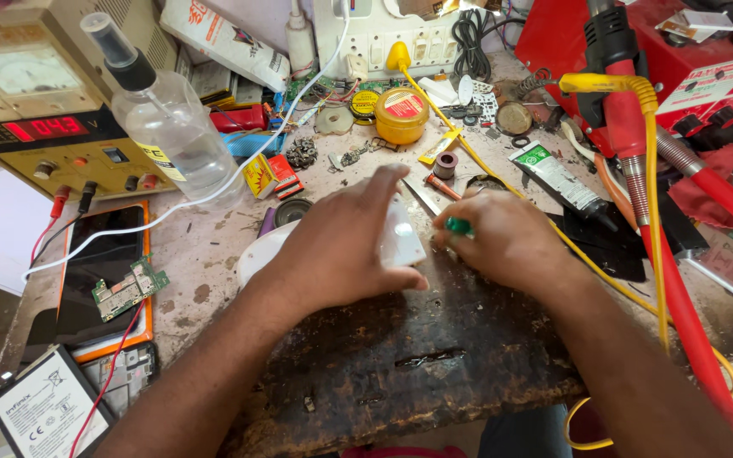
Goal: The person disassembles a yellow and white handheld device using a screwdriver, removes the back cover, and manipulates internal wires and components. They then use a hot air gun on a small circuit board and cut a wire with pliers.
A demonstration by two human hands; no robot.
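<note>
head view: left hand [337,246] presses flat on white cover [400,233]; right hand [502,242] beside it pinches green tool [458,226].

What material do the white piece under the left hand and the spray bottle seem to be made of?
White piece: probably plastic, smooth and matte, with a thin flat edge; the left hand covers most of it. Spray bottle: clear, glossy plastic by its look, since you see through it; its nozzle is dark.

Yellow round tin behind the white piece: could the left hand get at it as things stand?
Probably yes. The left hand lies on the white piece, and the yellow round tin stands just beyond its fingertips with only small scraps between. The hand would have to let go of the piece first.
</note>
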